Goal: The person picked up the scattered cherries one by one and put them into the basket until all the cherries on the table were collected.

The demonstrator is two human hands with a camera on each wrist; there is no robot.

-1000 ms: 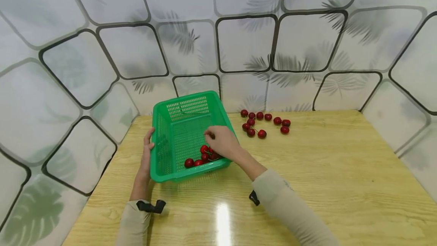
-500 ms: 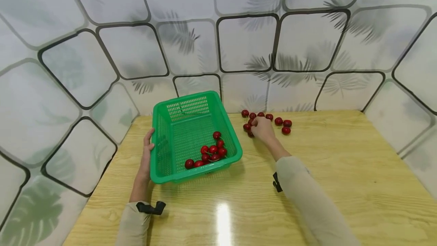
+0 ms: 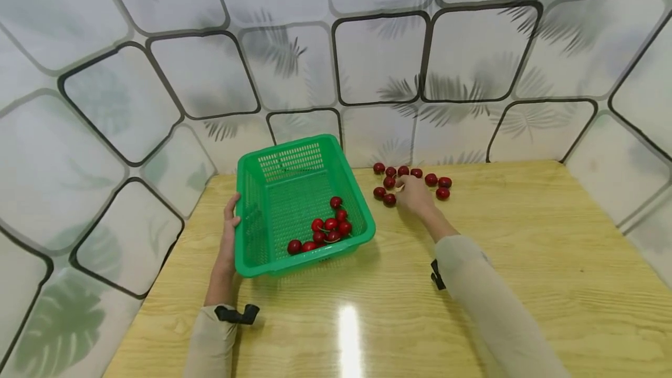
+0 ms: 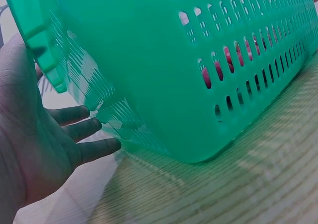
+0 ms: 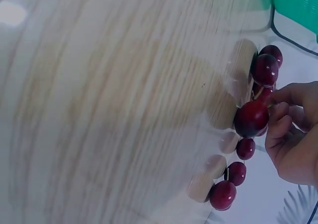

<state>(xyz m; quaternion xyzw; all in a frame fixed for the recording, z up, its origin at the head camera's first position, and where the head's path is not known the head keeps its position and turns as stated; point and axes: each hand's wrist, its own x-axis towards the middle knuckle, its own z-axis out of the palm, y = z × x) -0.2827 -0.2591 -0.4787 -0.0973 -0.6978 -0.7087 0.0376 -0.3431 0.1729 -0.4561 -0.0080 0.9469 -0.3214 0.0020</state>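
Note:
A green plastic basket (image 3: 304, 261) stands on the table at left centre, with several red cherries (image 3: 332, 224) gathered in its near right corner. My left hand (image 3: 227, 238) is at its left side. In the left wrist view the fingers (image 4: 97, 149) are straight, close against the slotted basket wall (image 4: 134, 70). To the right of the basket, my right hand (image 3: 416, 196) is over the loose cherries (image 3: 388, 182). In the right wrist view its thumb and finger pinch a cherry (image 5: 251, 119) at the stem. The head view hides that cherry behind the hand.
More cherries (image 3: 443, 193) lie just right of my right hand. The wooden table (image 3: 514, 261) ends at a patterned wall covering (image 3: 378, 63) close behind the cherries. A bright reflection shows on the near tabletop.
My right hand has moved from inside the basket rightward to the cherries on the table, uncovering cherries in the basket. Since half a second ago it has shifted slightly right. My left hand stays put.

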